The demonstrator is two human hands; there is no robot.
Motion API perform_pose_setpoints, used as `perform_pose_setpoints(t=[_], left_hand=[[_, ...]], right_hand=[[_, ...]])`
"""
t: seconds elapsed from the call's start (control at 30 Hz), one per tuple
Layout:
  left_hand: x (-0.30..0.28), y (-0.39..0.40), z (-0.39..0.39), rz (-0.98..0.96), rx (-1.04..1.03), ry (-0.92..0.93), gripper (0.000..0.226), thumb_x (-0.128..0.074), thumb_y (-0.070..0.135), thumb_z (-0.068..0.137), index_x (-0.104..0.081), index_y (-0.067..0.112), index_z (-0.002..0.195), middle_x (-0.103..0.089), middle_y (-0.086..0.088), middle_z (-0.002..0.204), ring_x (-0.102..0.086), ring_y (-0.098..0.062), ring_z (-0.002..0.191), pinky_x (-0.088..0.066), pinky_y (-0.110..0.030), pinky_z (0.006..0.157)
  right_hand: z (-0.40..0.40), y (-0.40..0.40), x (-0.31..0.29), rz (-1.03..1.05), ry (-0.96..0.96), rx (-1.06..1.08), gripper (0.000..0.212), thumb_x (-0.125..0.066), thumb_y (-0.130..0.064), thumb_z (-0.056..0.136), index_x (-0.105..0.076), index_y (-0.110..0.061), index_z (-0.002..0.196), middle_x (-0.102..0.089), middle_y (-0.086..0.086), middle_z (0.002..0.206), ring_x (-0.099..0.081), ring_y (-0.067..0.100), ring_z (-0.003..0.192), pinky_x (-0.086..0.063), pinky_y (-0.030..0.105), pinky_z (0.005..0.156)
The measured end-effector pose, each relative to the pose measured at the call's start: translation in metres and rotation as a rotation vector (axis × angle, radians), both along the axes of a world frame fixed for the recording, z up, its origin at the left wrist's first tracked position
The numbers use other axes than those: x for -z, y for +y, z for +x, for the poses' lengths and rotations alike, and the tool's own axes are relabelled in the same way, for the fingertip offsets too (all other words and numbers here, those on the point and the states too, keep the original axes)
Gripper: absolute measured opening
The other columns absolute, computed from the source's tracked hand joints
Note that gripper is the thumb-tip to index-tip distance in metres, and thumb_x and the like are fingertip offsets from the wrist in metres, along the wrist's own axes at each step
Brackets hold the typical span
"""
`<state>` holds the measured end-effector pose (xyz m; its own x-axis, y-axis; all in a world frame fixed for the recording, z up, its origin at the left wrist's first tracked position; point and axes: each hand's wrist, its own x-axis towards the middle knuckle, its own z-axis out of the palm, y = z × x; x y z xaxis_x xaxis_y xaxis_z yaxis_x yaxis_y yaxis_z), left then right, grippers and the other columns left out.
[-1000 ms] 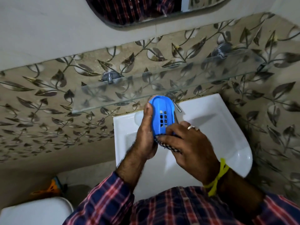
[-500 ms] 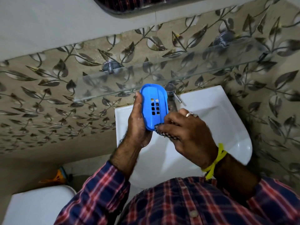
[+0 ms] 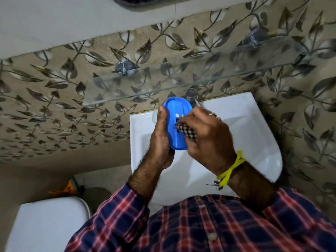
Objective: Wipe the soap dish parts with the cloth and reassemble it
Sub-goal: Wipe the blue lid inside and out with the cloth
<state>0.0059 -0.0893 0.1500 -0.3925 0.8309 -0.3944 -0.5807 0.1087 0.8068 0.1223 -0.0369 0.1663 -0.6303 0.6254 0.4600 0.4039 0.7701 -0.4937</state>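
Blue plastic, the tray [image 3: 175, 128] stands on edge above the sink [image 3: 241, 124] because your left hand [image 3: 161, 137] clasps its rim to brace it while your right hand [image 3: 207, 137] bunches the cloth [image 3: 188, 131] against its holes.

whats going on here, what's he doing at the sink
A person stands over a white sink, cleaning a blue soap dish part. The left hand grips it along its edge, tilted up, while the right hand presses a checked cloth against its slotted face. Only this one part is visible, so reassembly hasn't started.
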Motion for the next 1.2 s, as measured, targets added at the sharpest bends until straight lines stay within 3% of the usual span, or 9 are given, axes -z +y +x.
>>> perform_pose_setpoints(t=[0.07,0.23,0.33,0.5,0.63,0.77,0.87,1.03,1.2], left_hand=[[-0.002,-0.002,-0.003,0.015,-0.01,0.017,0.066,-0.029,0.056,0.102,-0.065,0.006,0.126,-0.075,-0.013,0.109,-0.072,-0.022,0.098,-0.06,-0.033,0.084],[0.007,-0.006,0.013,0.02,0.056,0.048,0.058,-0.022,0.049,0.105,-0.07,0.016,0.113,-0.077,-0.007,0.103,-0.074,-0.02,0.092,-0.06,-0.032,0.074],[0.005,-0.007,0.013,0.047,0.039,0.05,0.055,-0.023,0.045,0.107,-0.069,0.015,0.112,-0.077,-0.006,0.102,-0.073,-0.018,0.094,-0.06,-0.03,0.078],[0.01,-0.008,0.016,0.051,0.063,0.091,0.054,-0.024,0.048,0.105,-0.063,0.018,0.125,-0.075,-0.005,0.106,-0.072,-0.019,0.096,-0.059,-0.034,0.079],[0.009,-0.009,0.01,0.071,0.071,0.064,0.058,-0.024,0.05,0.103,-0.061,0.013,0.129,-0.075,-0.006,0.106,-0.072,-0.02,0.095,-0.059,-0.033,0.076],[0.01,-0.011,0.012,0.08,0.092,0.079,0.058,-0.03,0.053,0.099,-0.061,0.015,0.13,-0.073,-0.009,0.112,-0.071,-0.023,0.1,-0.058,-0.036,0.083],[0.014,-0.013,0.01,0.115,0.1,0.053,0.054,-0.029,0.049,0.102,-0.063,0.016,0.128,-0.072,-0.012,0.115,-0.07,-0.025,0.104,-0.057,-0.038,0.086],[0.013,-0.009,0.005,0.144,0.096,0.089,0.058,-0.036,0.05,0.1,-0.046,0.016,0.145,-0.067,-0.015,0.122,-0.069,-0.028,0.104,-0.058,-0.039,0.082],[0.017,-0.011,-0.002,0.134,0.115,0.089,0.053,-0.032,0.046,0.102,-0.055,0.015,0.138,-0.069,-0.013,0.119,-0.067,-0.027,0.108,-0.057,-0.04,0.087]], right_hand=[[0.006,-0.011,0.005,0.022,-0.062,-0.074,0.026,-0.058,-0.015,0.077,-0.068,-0.015,0.1,-0.064,0.006,0.097,-0.063,0.031,0.086,-0.053,0.044,0.068],[-0.005,0.013,0.007,-0.068,0.1,0.169,0.02,-0.06,-0.02,0.078,-0.068,-0.014,0.095,-0.065,0.005,0.092,-0.062,0.032,0.08,-0.053,0.042,0.068],[-0.006,0.005,0.008,-0.001,0.063,0.07,0.016,-0.062,-0.014,0.08,-0.068,-0.011,0.094,-0.065,0.008,0.092,-0.062,0.034,0.077,-0.053,0.043,0.066],[-0.007,0.022,0.005,-0.047,0.067,0.206,0.016,-0.067,-0.017,0.077,-0.068,-0.014,0.093,-0.065,0.005,0.093,-0.062,0.032,0.083,-0.053,0.042,0.067],[-0.001,0.009,0.009,0.065,-0.01,0.063,0.015,-0.065,-0.014,0.079,-0.068,-0.012,0.093,-0.065,0.007,0.093,-0.062,0.033,0.081,-0.052,0.042,0.065],[-0.011,0.025,0.006,-0.024,0.019,0.203,0.018,-0.068,-0.02,0.076,-0.068,-0.015,0.093,-0.066,0.004,0.093,-0.062,0.033,0.083,-0.052,0.039,0.066],[-0.018,0.026,0.005,0.006,0.036,0.146,0.017,-0.068,-0.016,0.076,-0.068,-0.014,0.093,-0.066,0.004,0.093,-0.063,0.032,0.08,-0.052,0.039,0.066],[-0.012,0.034,0.01,0.055,-0.014,0.219,0.018,-0.069,-0.017,0.076,-0.071,-0.016,0.094,-0.066,0.004,0.093,-0.062,0.03,0.081,-0.052,0.04,0.065],[-0.012,0.019,0.01,0.142,-0.033,0.018,0.024,-0.067,-0.012,0.078,-0.071,-0.015,0.102,-0.066,0.004,0.098,-0.061,0.028,0.084,-0.05,0.039,0.068]])
